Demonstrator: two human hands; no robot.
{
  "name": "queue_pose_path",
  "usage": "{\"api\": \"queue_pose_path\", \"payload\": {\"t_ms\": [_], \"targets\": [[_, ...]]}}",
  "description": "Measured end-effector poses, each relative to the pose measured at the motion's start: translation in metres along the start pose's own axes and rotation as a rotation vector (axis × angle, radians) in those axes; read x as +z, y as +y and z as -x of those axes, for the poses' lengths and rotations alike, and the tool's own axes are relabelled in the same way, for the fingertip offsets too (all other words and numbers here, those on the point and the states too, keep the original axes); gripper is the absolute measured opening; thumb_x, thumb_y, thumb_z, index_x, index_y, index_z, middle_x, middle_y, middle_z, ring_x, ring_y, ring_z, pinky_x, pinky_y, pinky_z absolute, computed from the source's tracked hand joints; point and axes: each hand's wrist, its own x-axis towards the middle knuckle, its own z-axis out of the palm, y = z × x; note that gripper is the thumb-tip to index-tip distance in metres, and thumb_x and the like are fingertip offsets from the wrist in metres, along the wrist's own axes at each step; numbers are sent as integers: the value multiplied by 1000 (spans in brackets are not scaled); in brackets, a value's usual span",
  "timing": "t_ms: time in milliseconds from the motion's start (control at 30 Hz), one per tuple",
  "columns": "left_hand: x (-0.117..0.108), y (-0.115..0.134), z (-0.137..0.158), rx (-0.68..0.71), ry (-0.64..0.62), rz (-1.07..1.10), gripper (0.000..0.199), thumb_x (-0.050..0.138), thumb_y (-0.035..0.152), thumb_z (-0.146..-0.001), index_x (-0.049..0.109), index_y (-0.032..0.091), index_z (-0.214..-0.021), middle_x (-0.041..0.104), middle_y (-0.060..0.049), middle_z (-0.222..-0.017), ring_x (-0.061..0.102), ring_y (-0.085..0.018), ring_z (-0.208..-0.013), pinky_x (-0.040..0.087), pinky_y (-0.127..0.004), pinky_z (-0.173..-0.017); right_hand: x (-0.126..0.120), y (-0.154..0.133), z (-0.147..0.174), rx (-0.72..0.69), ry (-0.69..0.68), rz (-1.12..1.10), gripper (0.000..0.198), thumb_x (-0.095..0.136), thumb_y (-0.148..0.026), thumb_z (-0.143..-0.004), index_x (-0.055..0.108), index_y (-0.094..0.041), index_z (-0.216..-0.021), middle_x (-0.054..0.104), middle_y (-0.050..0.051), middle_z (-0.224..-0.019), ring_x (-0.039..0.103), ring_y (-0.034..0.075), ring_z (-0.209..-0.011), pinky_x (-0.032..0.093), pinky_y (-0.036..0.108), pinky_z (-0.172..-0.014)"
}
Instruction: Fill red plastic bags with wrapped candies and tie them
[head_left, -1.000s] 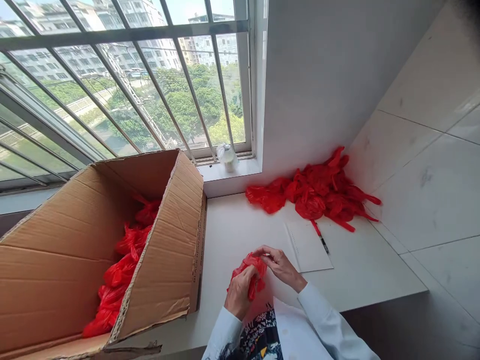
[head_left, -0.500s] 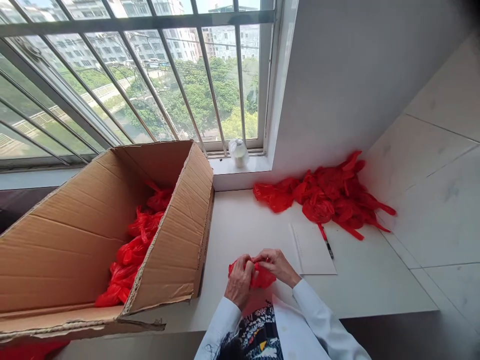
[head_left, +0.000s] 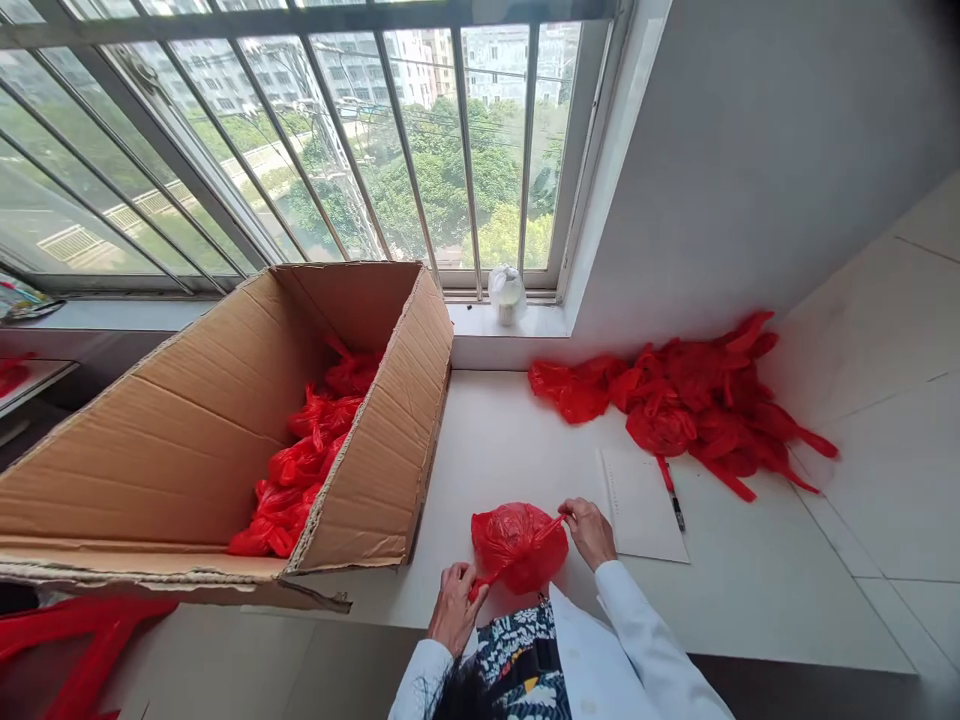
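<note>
A rounded, filled red plastic bag point(head_left: 517, 540) rests on the white table in front of me, gathered at its top. My left hand point(head_left: 454, 606) pinches one twisted end of it at the near left. At the right side, my right hand point(head_left: 589, 530) grips another end with closed fingers, the strip drawn taut between the bag and the fingertips. What the bag contains is hidden by the plastic.
To the left stands an open cardboard box point(head_left: 187, 440) with several tied red bags point(head_left: 300, 460) inside. A heap of red bags point(head_left: 690, 390) lies against the wall. A white notepad point(head_left: 642, 505) and a pen point(head_left: 676, 508) are right of my hands. A wrapped jar point(head_left: 507, 297) sits on the sill.
My hands were close together over the bag; they have moved apart to either side, pulling its two ends outward. More of the bag shows now. The head view has shifted slightly left.
</note>
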Motion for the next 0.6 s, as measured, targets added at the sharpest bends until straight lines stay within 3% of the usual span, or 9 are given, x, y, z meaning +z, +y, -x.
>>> {"api": "queue_pose_path", "payload": {"t_ms": [100, 233, 333, 467, 533, 600], "targets": [[-10, 3, -8, -63, -166, -39, 19, 44, 29, -88, 59, 19, -83, 58, -4, -87, 54, -21, -90, 43, -35, -84, -10, -11, -2, -137, 14, 95, 52, 44, -8, -75, 56, -17, -124, 55, 12, -125, 47, 23, -115, 39, 34, -94], [-26, 11, -22, -69, -223, -49, 7, 52, 20, -81, 59, 19, -81, 60, -2, -83, 57, -18, -83, 43, -29, -78, -12, -46, 4, -373, -251, 107, 63, 61, -23, -69, 49, -24, -131, 54, 10, -126, 43, 26, -120, 36, 38, -101], [-40, 22, -25, -73, -248, -66, 11, 59, 21, -77, 60, 18, -87, 62, -4, -91, 59, -20, -86, 44, -30, -78, 23, -59, 18, -347, -393, 219, 84, 72, -25, -56, 45, -25, -136, 49, 12, -135, 41, 34, -125, 33, 46, -104], [-70, 54, -11, -78, -215, -96, 21, 63, 19, -73, 59, 18, -93, 63, -6, -102, 59, -24, -94, 45, -35, -82, 76, -37, 30, -244, -405, 351, 66, 50, -8, -69, 50, -21, -133, 47, 11, -140, 40, 33, -130, 34, 46, -106], [-93, 73, 3, 42, -141, -194, 20, 62, 20, -76, 57, 21, -96, 64, -4, -102, 60, -21, -90, 47, -31, -78, 83, -23, 26, -268, -347, 320, 62, 43, -8, -69, 55, -22, -128, 53, 8, -135, 47, 30, -126, 38, 43, -104], [-120, 90, 21, 311, 51, -238, 9, 59, 18, -78, 57, 20, -87, 66, -3, -94, 61, -17, -79, 48, -25, -70, 74, -15, 14, -304, -313, 238, 59, 40, -12, -68, 59, -23, -124, 61, 6, -126, 55, 26, -117, 44, 38, -98]]}}
